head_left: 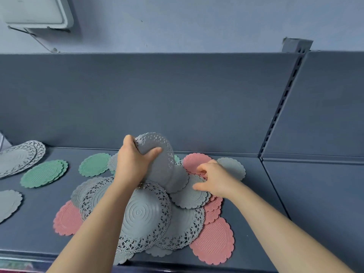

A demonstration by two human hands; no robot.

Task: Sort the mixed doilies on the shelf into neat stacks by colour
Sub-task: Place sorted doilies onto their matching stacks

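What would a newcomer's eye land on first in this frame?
First, the left hand at centre, lifting a bent grey lace doily above the mixed pile of grey and pink doilies at the shelf's front. Next, the right hand pinching at the pile's right side, by a pink doily. Green doilies already lie apart at the left.

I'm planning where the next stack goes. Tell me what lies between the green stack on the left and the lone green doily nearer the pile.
In the head view, only bare shelf shows between the green stack and the lone green doily; they lie apart.
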